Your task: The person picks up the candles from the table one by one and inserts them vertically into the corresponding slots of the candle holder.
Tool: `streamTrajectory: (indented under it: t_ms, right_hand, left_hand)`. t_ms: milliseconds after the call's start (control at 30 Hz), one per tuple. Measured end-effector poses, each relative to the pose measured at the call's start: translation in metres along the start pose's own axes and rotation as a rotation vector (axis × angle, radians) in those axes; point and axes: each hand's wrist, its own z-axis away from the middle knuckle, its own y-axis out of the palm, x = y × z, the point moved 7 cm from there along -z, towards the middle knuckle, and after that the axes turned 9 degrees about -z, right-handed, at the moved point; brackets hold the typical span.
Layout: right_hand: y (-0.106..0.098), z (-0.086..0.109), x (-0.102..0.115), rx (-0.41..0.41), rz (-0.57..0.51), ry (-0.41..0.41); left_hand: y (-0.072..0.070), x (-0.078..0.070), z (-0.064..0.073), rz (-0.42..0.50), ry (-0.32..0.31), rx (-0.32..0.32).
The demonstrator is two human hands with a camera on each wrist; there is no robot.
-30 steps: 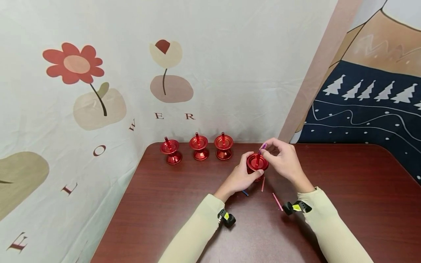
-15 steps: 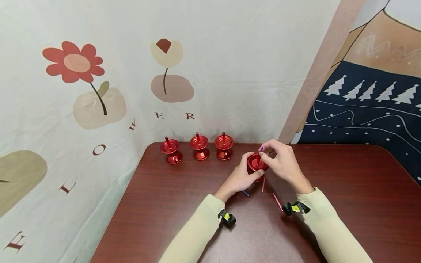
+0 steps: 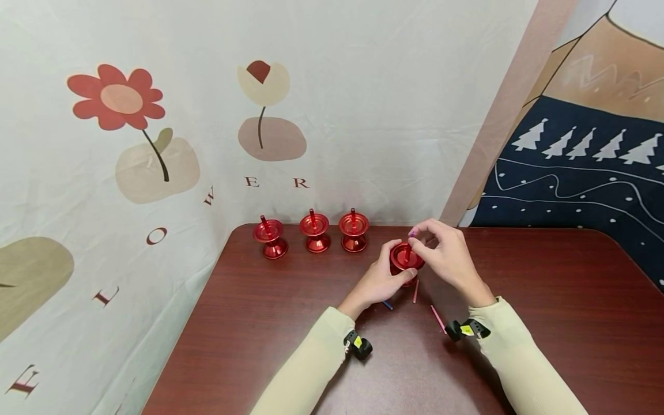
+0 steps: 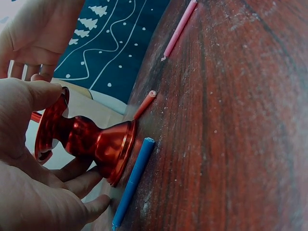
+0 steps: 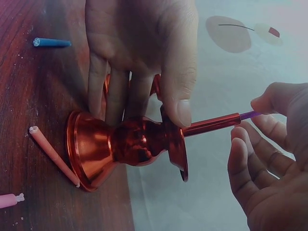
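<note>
Gripping holder [image 3: 406, 257], left hand [image 3: 381, 280] (candle [image 5: 248, 115] above).

Four red holders: three in a row [image 3: 270, 238] [image 3: 314, 231] [image 3: 354, 230] and one apart [image 3: 406, 259]. Four candles: purple [image 3: 412, 234], blue [image 3: 387, 305], red [image 3: 415, 291], pink [image 3: 437, 318].

Three red candle holders [image 3: 313, 232] in a row, flower-print cloth [image 3: 155, 127] behind

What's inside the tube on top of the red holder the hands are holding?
A purple candle pokes out of the red holder's tube, pinched by the right hand. The left hand grips the holder. How deep the candle goes is hidden inside the tube.
</note>
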Motion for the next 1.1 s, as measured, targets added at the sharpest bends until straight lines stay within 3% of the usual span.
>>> streamTrajectory:
  t_ms: [233, 500, 633, 800, 967, 1100]
  right_hand:
    - [-0.001, 0.000, 0.001, -0.008, 0.010, -0.008]
    - [-0.001, 0.001, 0.002, 0.007, 0.026, -0.049]
    - [-0.001, 0.003, 0.001, 0.020, 0.029, -0.047]
    - [-0.001, 0.008, -0.008, 0.073, 0.027, 0.018]
    - [0.001, 0.014, -0.016, 0.165, 0.024, 0.073]
    - [0.005, 0.019, -0.024, 0.244, 0.017, 0.107]
  left_hand:
    - [-0.006, -0.010, 0.007, 0.002, -0.016, 0.010]
    - [0.000, 0.001, 0.001, -0.019, -0.001, -0.004]
    - [0.001, 0.000, 0.002, -0.001, -0.032, 0.001]
    - [-0.004, -0.010, 0.008, 0.009, -0.034, 0.008]
    - [-0.001, 0.004, 0.000, 0.012, 0.013, 0.000]
    - [-0.013, -0.008, 0.005, 0.142, -0.008, 0.038]
